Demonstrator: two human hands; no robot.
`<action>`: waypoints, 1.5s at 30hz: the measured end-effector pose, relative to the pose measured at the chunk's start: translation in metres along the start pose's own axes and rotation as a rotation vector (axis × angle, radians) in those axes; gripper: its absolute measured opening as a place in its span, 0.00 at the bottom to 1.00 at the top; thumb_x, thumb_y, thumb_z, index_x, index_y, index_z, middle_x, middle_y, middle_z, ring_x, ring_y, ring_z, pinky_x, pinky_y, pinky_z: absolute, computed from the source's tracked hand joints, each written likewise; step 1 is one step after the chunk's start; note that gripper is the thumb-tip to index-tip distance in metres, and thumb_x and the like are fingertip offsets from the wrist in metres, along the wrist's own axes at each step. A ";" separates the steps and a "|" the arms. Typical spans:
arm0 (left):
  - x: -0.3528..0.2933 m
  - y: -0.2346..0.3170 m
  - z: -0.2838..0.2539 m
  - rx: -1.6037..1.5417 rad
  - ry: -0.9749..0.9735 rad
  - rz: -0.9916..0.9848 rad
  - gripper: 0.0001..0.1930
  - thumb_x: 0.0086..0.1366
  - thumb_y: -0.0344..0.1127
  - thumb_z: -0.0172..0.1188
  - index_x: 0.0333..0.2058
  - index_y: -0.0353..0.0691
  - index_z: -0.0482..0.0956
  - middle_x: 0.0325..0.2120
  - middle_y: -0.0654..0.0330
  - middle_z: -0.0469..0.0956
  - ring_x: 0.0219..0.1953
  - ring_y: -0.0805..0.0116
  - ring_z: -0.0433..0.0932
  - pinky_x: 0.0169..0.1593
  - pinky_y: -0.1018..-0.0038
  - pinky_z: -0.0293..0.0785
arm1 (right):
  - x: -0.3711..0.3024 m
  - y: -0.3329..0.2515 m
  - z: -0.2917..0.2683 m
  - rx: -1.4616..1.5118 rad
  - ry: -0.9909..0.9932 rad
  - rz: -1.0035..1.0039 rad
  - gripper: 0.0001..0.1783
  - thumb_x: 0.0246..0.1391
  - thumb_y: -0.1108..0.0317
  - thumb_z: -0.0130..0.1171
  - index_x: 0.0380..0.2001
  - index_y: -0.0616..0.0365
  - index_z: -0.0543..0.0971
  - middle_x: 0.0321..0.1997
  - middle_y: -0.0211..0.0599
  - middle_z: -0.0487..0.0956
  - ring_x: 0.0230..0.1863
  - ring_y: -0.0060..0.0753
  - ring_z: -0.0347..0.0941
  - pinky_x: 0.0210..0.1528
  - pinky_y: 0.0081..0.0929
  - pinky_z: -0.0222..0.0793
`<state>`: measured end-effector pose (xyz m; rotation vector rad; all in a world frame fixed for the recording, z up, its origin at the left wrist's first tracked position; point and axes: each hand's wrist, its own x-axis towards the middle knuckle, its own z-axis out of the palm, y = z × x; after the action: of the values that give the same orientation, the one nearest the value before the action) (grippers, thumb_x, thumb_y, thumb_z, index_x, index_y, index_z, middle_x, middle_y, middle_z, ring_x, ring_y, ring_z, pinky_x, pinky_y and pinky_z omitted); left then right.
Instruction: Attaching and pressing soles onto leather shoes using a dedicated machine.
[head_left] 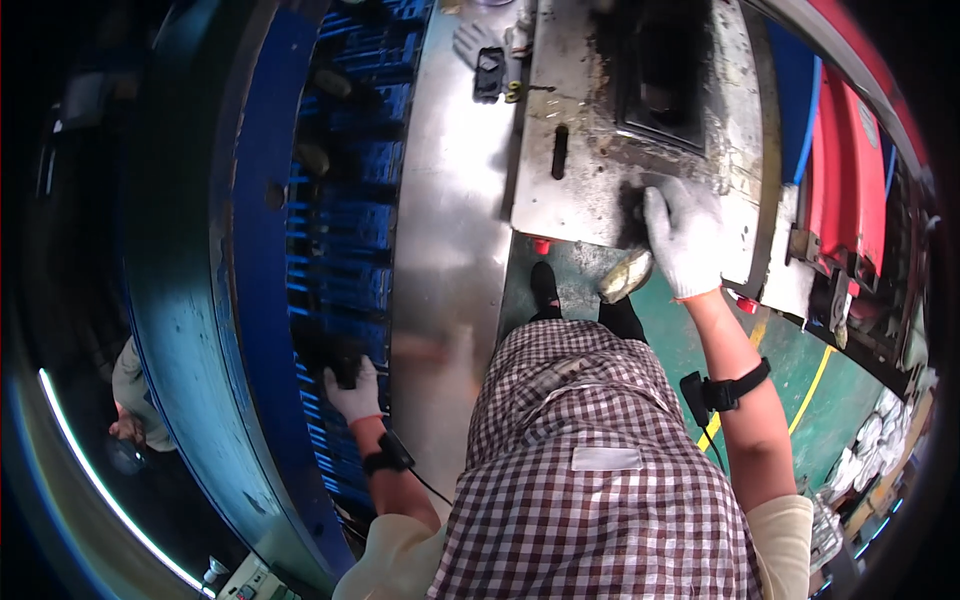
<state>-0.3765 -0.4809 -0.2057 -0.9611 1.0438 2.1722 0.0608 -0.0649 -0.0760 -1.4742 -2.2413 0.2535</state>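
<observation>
Well to the left of the left hand (355, 392), another person (132, 395) was partly shown behind a teal machine panel (180, 330). Nearer that hand, a blue slatted rack (365, 235) was reached into by its gloved fingers, which were set apart around a dark piece (347, 370); whether the piece was clamped could not be told, since its outline was lost in shadow. Just to the right of the left hand, a shiny metal ledge (435, 220) was seen; far ahead of the grip, a grey glove (474, 43) and a black holder (488, 75) were placed upon its far end. Farther right, a stained metal table (570, 215) was touched along its near part by the gloved right hand (685, 235). Its thumb was held apart from the other fingers, beside a dark patch; whether anything was gripped could not be made out. Ahead of this hand, a dark framed block (665, 100) was mounted on the table. Well to its right, a red machine part (848, 170) was visible.
</observation>
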 end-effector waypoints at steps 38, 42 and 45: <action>-0.400 -0.276 0.526 0.778 -2.226 0.851 0.23 0.71 0.34 0.61 0.62 0.35 0.74 0.52 0.52 0.81 0.53 0.64 0.81 0.58 0.70 0.75 | 0.160 0.033 0.025 -0.085 -0.019 0.458 0.38 0.49 0.46 0.69 0.64 0.40 0.74 0.51 0.49 0.75 0.54 0.54 0.76 0.49 0.47 0.80; -0.426 -0.337 0.541 1.194 -2.182 1.129 0.24 0.68 0.36 0.60 0.60 0.33 0.75 0.44 0.51 0.83 0.45 0.58 0.82 0.51 0.66 0.78 | 0.158 0.039 0.026 -0.085 -0.003 0.509 0.40 0.48 0.44 0.69 0.65 0.39 0.74 0.51 0.47 0.75 0.53 0.53 0.77 0.48 0.46 0.80; -0.431 -0.340 0.546 1.132 -2.140 1.947 0.19 0.66 0.45 0.61 0.48 0.39 0.84 0.36 0.47 0.85 0.44 0.51 0.84 0.50 0.63 0.78 | 0.159 0.028 0.020 -0.018 -0.050 0.507 0.41 0.49 0.43 0.69 0.66 0.39 0.73 0.55 0.51 0.75 0.57 0.55 0.76 0.52 0.48 0.79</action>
<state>-0.0759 0.0849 0.2283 -2.6253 -0.9969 -0.8488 0.0226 0.0923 -0.0628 -2.0474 -1.8712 0.4280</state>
